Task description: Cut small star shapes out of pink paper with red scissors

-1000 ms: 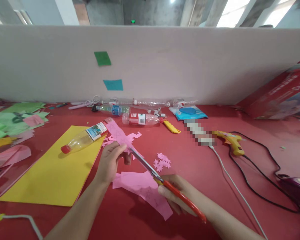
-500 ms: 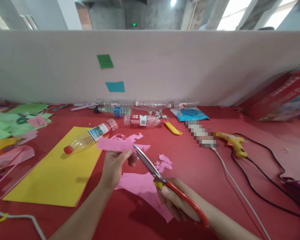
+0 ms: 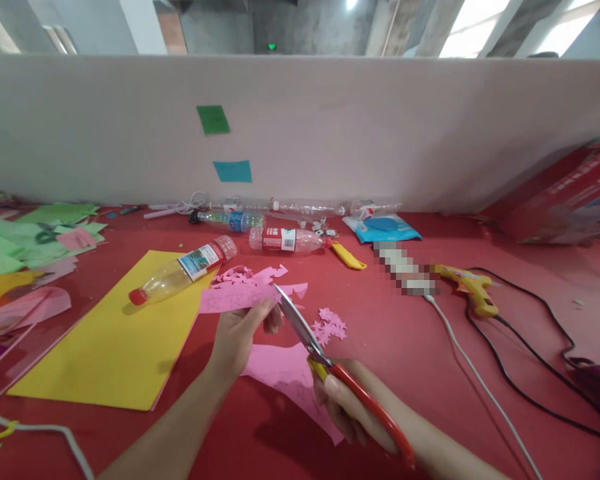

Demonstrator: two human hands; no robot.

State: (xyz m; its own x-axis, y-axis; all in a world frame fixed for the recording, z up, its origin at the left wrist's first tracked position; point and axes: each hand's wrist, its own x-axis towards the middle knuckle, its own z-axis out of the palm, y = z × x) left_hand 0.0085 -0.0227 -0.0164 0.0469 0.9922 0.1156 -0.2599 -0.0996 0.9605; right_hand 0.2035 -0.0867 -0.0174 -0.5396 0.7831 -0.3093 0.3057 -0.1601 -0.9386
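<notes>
My left hand [image 3: 243, 330] pinches a strip of pink paper [image 3: 230, 299] with star outlines drawn on it. In my right hand [image 3: 347, 400] are scissors [image 3: 307, 337] with red and yellow handles, my fingers wrapped round them. Their blades point up and left, with the tips at the strip's edge close to my left fingertips. Below lies a larger piece of pink paper [image 3: 285, 373], partly hidden by my right hand. A small pile of cut pink stars [image 3: 330, 325] sits beyond the scissors, and pink scraps [image 3: 240, 275] lie behind the strip.
A plastic bottle [image 3: 180, 272] lies across yellow sheets [image 3: 95, 340] at left. More bottles [image 3: 285, 240] lie along the white partition [image 3: 330, 127]. To the right are a yellow glue gun [image 3: 470, 290] with a black cord and a white cable [image 3: 475, 373]. Green paper [image 3: 10, 240] is heaped far left.
My left hand and the pink strip have shifted slightly right and down, and the strip has tilted so its drawn stars show more clearly. My right hand still holds the scissors in nearly the same place.
</notes>
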